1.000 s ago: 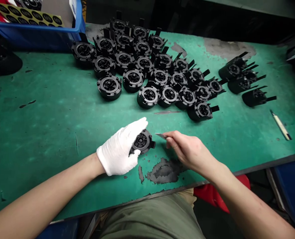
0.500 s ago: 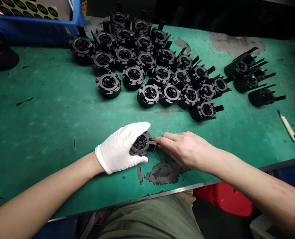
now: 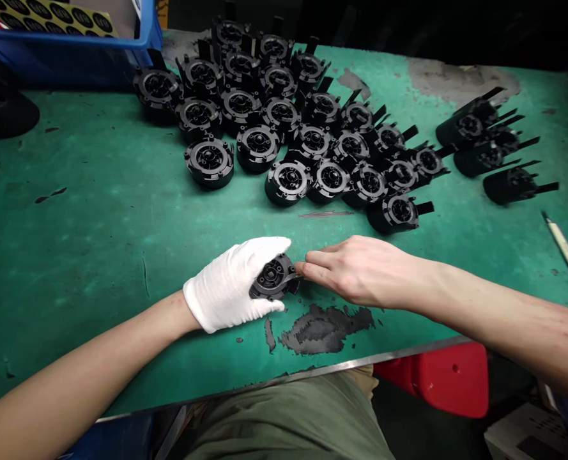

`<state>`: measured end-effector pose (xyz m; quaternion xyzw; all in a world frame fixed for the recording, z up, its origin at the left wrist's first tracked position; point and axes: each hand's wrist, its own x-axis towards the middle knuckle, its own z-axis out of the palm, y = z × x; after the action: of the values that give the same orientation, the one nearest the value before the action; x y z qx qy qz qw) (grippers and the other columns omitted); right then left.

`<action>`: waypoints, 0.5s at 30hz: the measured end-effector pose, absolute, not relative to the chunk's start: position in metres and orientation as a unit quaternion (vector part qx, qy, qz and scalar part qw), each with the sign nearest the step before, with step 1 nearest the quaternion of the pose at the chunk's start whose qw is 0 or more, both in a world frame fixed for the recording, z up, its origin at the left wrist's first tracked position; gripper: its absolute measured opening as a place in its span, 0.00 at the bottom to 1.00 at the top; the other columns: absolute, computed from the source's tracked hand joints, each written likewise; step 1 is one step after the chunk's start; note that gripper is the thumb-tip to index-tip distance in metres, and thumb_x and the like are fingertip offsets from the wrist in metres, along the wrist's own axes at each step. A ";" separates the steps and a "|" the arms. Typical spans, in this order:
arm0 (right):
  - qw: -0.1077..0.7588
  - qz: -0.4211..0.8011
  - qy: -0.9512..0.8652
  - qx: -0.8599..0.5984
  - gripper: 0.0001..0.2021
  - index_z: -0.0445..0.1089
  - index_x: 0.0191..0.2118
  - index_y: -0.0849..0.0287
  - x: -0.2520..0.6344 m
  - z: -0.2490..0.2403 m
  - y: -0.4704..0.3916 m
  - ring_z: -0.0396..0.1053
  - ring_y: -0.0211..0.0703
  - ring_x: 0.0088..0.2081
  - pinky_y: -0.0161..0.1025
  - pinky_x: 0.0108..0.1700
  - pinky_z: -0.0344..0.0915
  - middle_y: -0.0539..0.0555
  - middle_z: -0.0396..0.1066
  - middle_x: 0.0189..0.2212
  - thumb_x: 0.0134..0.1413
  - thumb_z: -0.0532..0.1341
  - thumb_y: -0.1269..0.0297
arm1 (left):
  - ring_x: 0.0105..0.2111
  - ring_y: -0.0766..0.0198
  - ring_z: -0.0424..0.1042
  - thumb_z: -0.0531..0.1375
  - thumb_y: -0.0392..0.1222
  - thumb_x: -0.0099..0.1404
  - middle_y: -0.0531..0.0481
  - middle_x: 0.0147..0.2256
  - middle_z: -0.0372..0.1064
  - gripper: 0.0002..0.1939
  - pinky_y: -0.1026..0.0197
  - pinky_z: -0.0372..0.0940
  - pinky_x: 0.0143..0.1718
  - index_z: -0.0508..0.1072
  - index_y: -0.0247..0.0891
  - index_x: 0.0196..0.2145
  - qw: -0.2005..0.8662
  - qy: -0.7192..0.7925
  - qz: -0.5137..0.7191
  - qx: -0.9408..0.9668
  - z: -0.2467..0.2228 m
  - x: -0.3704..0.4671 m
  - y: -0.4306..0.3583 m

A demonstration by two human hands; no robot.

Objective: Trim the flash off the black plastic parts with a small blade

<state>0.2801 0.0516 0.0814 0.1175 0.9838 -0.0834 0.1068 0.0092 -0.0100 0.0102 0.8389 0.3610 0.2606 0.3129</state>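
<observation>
My left hand, in a white glove, is wrapped round a black round plastic housing on the green table, fingers on its far side and thumb on its near side. The housing's ringed face with a hub in the middle points up. At its right rim is my bare right hand, its fingers pinched on a thin metal tool. Only a short length of this tool shows, lying over the housing's edge; the rest is hidden in the fingers.
Several similar black housings with upright tabs stand in rows beyond my hands. More housings are at the right, near a pen-like tool. A blue bin with round stickers stands far left. A red stool is below the table edge.
My right wrist and forearm have swung up and away from the near edge, and the metal tool has tilted against the housing's rim. My left hand and the housing have stayed in place.
</observation>
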 end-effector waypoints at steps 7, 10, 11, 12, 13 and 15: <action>0.054 -0.137 0.978 0.149 0.13 0.72 0.50 0.61 0.289 0.074 0.056 0.66 0.39 0.29 0.38 0.27 0.51 0.51 0.69 0.31 0.75 0.49 0.71 | 0.64 0.43 0.70 0.74 0.49 0.62 0.34 0.65 0.66 0.49 0.41 0.68 0.66 0.53 0.43 0.72 0.321 0.362 0.267 0.833 0.012 0.010 -0.009; -0.014 -0.177 0.957 0.229 0.14 0.69 0.57 0.62 0.296 0.070 0.045 0.70 0.40 0.33 0.37 0.32 0.61 0.54 0.72 0.36 0.77 0.50 0.65 | 0.62 0.42 0.71 0.75 0.54 0.60 0.35 0.62 0.68 0.50 0.40 0.69 0.64 0.55 0.43 0.70 0.306 0.374 0.293 0.825 0.007 0.010 -0.010; -0.027 -0.189 0.947 0.259 0.15 0.68 0.59 0.63 0.298 0.069 0.039 0.71 0.40 0.35 0.37 0.34 0.63 0.55 0.73 0.38 0.77 0.51 0.65 | 0.61 0.42 0.72 0.75 0.57 0.59 0.34 0.61 0.69 0.50 0.40 0.70 0.64 0.56 0.42 0.70 0.295 0.383 0.304 0.821 0.005 0.010 -0.011; -0.036 -0.194 0.938 0.286 0.16 0.66 0.62 0.63 0.299 0.067 0.032 0.71 0.41 0.35 0.37 0.35 0.65 0.56 0.73 0.39 0.78 0.51 0.64 | 0.60 0.42 0.72 0.75 0.60 0.58 0.34 0.59 0.69 0.51 0.39 0.70 0.63 0.57 0.41 0.69 0.282 0.393 0.313 0.817 0.004 0.010 -0.012; -0.038 -0.194 0.931 0.308 0.17 0.65 0.63 0.63 0.299 0.064 0.025 0.71 0.41 0.35 0.37 0.35 0.65 0.56 0.73 0.40 0.78 0.51 0.64 | 0.59 0.42 0.73 0.75 0.62 0.57 0.34 0.58 0.69 0.51 0.39 0.71 0.62 0.57 0.41 0.68 0.270 0.402 0.319 0.815 0.002 0.010 -0.013; -0.041 -0.185 0.920 0.344 0.18 0.64 0.64 0.62 0.297 0.059 0.011 0.71 0.41 0.33 0.37 0.33 0.66 0.57 0.74 0.40 0.78 0.51 0.63 | 0.57 0.42 0.73 0.74 0.65 0.57 0.34 0.57 0.69 0.50 0.39 0.71 0.61 0.58 0.40 0.67 0.252 0.411 0.323 0.814 0.000 0.010 -0.014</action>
<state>0.2971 0.0111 0.0589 0.3444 0.9196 -0.1846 -0.0407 0.0097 -0.0138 0.0003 0.8139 0.4114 0.3233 0.2524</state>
